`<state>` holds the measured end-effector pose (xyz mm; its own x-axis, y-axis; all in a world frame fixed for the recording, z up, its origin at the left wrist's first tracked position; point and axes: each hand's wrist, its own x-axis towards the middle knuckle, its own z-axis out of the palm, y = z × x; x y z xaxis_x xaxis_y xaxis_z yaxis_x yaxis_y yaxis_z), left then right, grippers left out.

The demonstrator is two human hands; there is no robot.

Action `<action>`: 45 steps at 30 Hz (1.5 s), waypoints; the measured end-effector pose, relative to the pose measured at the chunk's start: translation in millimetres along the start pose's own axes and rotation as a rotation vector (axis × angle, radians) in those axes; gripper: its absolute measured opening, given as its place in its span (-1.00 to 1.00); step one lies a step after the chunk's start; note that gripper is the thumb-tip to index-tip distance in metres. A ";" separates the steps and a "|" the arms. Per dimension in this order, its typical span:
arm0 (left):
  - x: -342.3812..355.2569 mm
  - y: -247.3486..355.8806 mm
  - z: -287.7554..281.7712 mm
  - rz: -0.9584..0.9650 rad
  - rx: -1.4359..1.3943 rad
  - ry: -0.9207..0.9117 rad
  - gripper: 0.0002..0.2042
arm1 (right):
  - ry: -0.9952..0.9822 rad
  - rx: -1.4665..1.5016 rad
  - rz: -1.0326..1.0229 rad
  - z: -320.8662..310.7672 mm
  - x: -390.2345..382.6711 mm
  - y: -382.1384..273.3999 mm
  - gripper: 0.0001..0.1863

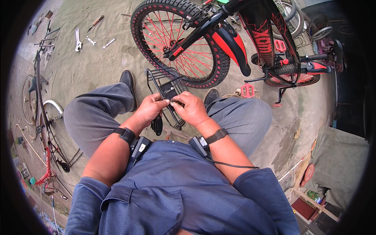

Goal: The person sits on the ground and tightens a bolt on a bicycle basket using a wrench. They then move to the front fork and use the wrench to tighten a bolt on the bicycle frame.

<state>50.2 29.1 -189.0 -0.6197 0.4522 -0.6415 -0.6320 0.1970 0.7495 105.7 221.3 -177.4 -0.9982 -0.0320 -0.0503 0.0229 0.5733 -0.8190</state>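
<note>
Mat (113, 62), room beside tyre (137, 29) edge — left hand (150, 108), right hand (192, 109) over rack (167, 93), grip pinched, contents unclear

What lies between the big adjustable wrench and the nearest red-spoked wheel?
In the head view, a short wrench, then a slim wrench, lie on the ground between the adjustable wrench and the wheel.

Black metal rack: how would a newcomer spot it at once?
Find the big red-spoked wheel, top centre. Just below it, the left hand and right hand meet over the black metal rack. Its straight-barred frame sets it apart from the round wheel.
</note>
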 end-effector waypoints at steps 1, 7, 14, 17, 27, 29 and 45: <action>0.0 -0.2 -0.2 0.010 -0.024 -0.012 -0.86 | 0.001 0.000 0.000 -0.4 0.1 0.1 -0.81; -0.9 0.7 0.9 0.018 -0.032 -0.023 -0.87 | 0.008 -0.027 -0.001 -0.8 0.3 0.7 -0.80; -1.6 1.0 0.7 0.016 -0.027 -0.036 -0.88 | -0.003 -0.047 0.009 -1.1 -0.1 -0.1 -0.78; -1.5 1.1 0.8 0.011 -0.019 -0.037 -0.88 | 0.035 -0.017 0.020 0.2 -0.2 -1.5 -0.78; -2.7 1.8 2.3 0.033 -0.063 -0.045 -0.88 | 0.005 -0.006 -0.021 -1.2 -1.9 -0.8 -0.79; -1.9 2.0 1.7 0.017 -0.058 -0.041 -0.89 | 0.023 -0.002 -0.031 -1.0 -2.7 -1.3 -0.81; -1.8 2.2 0.7 0.020 -0.039 -0.056 -0.88 | 0.002 -0.018 0.011 -2.3 -1.6 -3.0 -0.76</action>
<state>50.3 29.3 -186.1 -0.6063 0.5035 -0.6155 -0.6380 0.1540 0.7545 107.1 221.5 -173.5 -0.9980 -0.0239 -0.0583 0.0331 0.5883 -0.8080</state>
